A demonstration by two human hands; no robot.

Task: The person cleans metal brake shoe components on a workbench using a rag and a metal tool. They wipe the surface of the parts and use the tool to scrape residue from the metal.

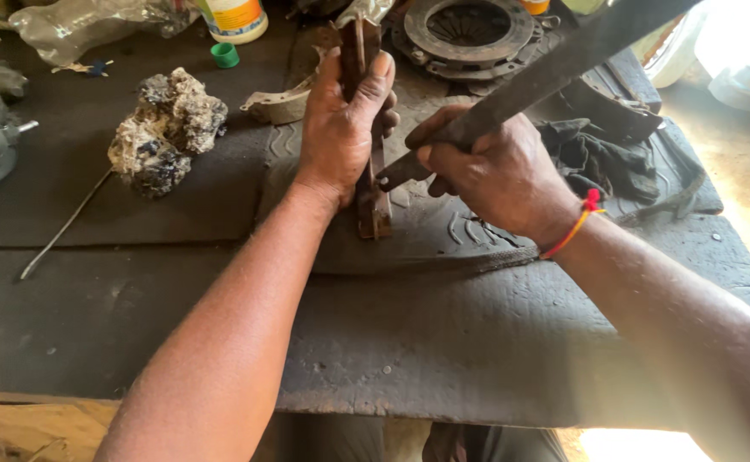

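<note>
Brake shoe [371, 201] stands upright at frame centre, our left hand [338, 128] clamped around it; our right hand [490, 171] grips the long blade [563, 64], scraping seemingly unfinished.

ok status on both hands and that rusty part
Left hand shut on rusty brake shoe, upright on rubber mat. Right hand shut on long dark blade. Nothing in the way.

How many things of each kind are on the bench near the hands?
Rusty curved metal pieces: 2, one in the left hand at, one lying at
Long dark blade: 1, in the right hand
Round metal disc: 1
Dirty rag lump: 1
Green cap: 1
Dark cloth: 1
Total: 7
</note>
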